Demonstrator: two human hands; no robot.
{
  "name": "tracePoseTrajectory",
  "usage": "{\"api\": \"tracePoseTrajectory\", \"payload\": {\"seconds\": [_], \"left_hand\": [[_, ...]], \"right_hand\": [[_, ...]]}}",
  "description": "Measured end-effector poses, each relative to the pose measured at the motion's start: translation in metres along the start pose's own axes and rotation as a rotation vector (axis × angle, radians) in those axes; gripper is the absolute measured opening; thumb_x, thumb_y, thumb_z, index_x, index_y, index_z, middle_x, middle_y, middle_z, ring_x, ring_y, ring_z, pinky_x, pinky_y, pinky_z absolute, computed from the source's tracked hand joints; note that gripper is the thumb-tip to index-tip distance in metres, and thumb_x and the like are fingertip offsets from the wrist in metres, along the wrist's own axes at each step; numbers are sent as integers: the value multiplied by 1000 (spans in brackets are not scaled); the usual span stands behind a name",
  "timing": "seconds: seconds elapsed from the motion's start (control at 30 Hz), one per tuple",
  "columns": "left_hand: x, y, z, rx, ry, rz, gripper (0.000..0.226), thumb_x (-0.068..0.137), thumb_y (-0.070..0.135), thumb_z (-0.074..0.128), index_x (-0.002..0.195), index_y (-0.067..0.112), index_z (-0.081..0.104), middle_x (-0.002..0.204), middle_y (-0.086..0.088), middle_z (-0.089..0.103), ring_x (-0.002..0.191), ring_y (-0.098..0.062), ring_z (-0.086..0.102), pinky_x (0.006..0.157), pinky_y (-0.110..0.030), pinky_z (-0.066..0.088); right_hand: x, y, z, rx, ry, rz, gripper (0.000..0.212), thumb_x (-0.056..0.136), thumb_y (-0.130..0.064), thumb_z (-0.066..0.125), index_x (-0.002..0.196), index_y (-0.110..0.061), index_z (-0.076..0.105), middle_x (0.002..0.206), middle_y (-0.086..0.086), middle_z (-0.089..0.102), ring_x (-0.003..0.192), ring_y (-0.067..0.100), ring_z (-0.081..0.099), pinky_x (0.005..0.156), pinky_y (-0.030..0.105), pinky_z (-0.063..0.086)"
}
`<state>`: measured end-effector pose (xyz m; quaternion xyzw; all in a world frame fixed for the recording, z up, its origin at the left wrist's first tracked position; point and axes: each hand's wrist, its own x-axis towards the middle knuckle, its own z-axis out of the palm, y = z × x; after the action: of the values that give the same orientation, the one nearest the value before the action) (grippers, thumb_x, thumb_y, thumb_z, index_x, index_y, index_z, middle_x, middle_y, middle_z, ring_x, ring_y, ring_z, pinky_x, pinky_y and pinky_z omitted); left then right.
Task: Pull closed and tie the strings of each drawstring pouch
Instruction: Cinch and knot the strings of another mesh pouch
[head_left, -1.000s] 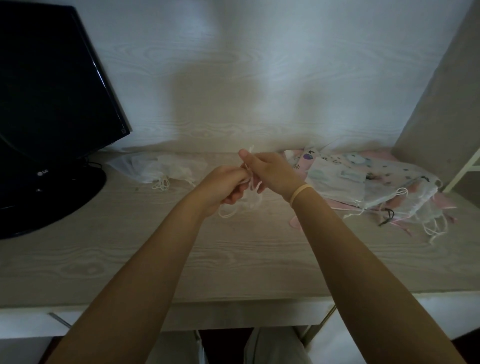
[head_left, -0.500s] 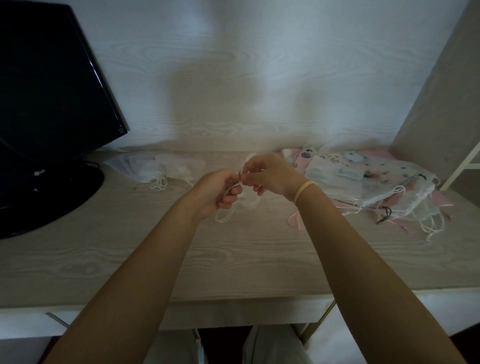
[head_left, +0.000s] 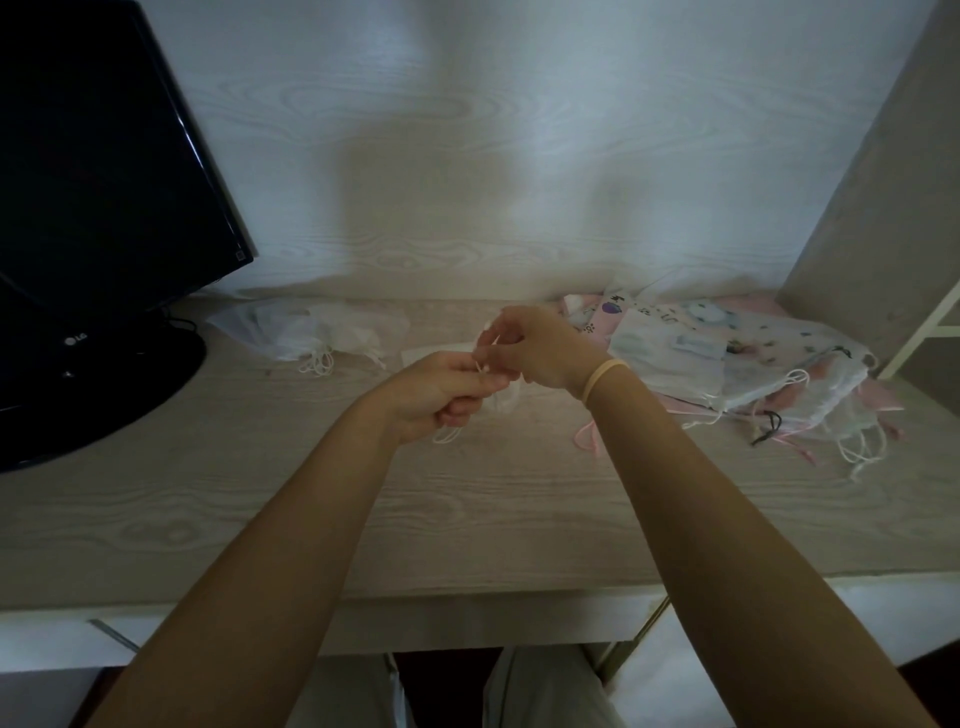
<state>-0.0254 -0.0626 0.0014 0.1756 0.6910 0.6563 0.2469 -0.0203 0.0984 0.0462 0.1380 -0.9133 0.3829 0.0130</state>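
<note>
A small white drawstring pouch (head_left: 501, 399) is held above the middle of the desk, mostly hidden behind my hands. My left hand (head_left: 441, 392) has its fingers curled round the pouch's white strings, and a loop of string (head_left: 448, 435) hangs below it. My right hand (head_left: 535, 348), with a pale band on the wrist, pinches a string end just above the left hand. The two hands touch.
A heap of white pouches (head_left: 311, 335) lies at the back left of the desk (head_left: 467, 509). A pile of patterned and white pouches (head_left: 737, 364) with trailing strings fills the back right. A black monitor (head_left: 104, 171) stands at the left. A grey side panel rises at the right.
My right hand has lifted slightly and drawn the string end up from the left hand. The left hand stays low, still holding the strings.
</note>
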Motion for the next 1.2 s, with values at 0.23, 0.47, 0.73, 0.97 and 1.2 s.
{"api": "tracePoseTrajectory", "payload": {"seconds": [0.23, 0.47, 0.73, 0.97, 1.2], "left_hand": [[0, 0, 1, -64, 36, -82, 20, 101, 15, 44, 108, 7, 60, 59, 6, 42, 44, -6, 26, 41, -20, 15], [2, 0, -2, -332, 75, -143, 24, 98, 18, 33, 77, 16, 45, 56, 4, 38, 38, -5, 25, 41, -20, 11], [6, 3, 6, -335, 84, -129, 33, 99, 23, 30, 73, 14, 48, 57, 0, 45, 37, -8, 30, 41, -21, 12], [8, 4, 4, -304, 150, -104, 30, 98, 21, 33, 85, 14, 60, 65, -3, 49, 41, -9, 34, 42, -22, 15], [10, 1, -8, -312, 381, -73, 18, 97, 16, 49, 102, 11, 66, 64, 1, 49, 43, -7, 40, 40, -19, 27]], "right_hand": [[0, 3, 2, 38, -37, 16, 15, 89, -21, 63, 93, -11, 74, 66, -2, 64, 55, 5, 52, 56, 17, 42], [3, 9, 2, -43, -51, -87, 19, 82, -26, 73, 100, -21, 72, 93, -5, 69, 79, 2, 59, 77, 20, 50], [4, 11, 15, -86, 122, -114, 9, 77, -17, 75, 83, -18, 69, 81, -6, 66, 73, 8, 58, 71, 23, 48], [6, 8, 16, -206, 241, -109, 5, 87, -12, 62, 88, -12, 67, 86, -2, 62, 77, 11, 57, 68, 18, 40], [-2, 9, 3, 424, 307, 102, 3, 95, -9, 51, 94, -7, 54, 72, 8, 65, 59, 16, 61, 58, 27, 52]]}}
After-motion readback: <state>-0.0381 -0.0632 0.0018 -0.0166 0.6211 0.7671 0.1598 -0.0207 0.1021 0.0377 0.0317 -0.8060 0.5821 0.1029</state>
